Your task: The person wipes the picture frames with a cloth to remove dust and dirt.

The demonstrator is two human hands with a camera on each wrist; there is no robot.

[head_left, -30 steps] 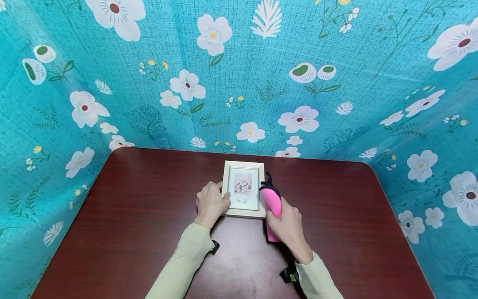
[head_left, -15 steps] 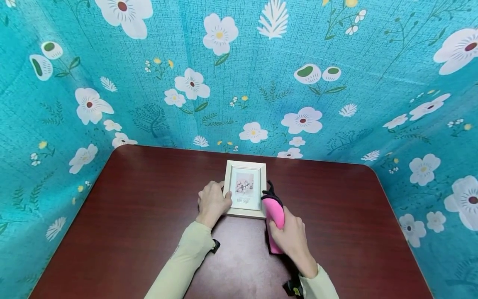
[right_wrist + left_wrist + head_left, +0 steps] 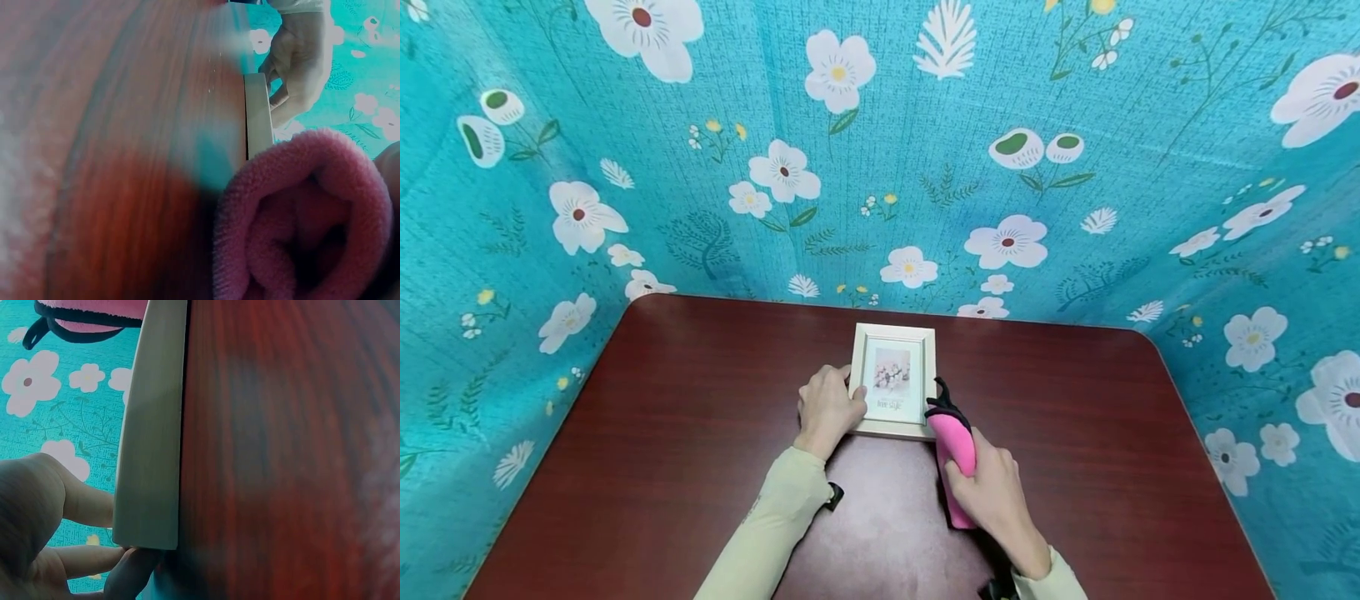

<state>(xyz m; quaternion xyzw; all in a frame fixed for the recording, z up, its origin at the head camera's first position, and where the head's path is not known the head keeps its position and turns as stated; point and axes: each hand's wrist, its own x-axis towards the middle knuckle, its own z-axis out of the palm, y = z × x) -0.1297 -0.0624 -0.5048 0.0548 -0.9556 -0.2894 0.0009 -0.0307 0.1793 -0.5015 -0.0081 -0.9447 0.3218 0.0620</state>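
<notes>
Left hand (image 3: 831, 410) and right hand (image 3: 1000, 500) were both gripping things over the dark red table (image 3: 715, 375): the left pinched the left edge of the picture frame (image 3: 891, 375), face up and seemingly unmoved, while the right curled round the pink cloth (image 3: 953, 440), drawn nearer the person than a second earlier. Its black trim (image 3: 943, 406) had slid toward the frame's lower right corner; contact there was hard to judge.
</notes>
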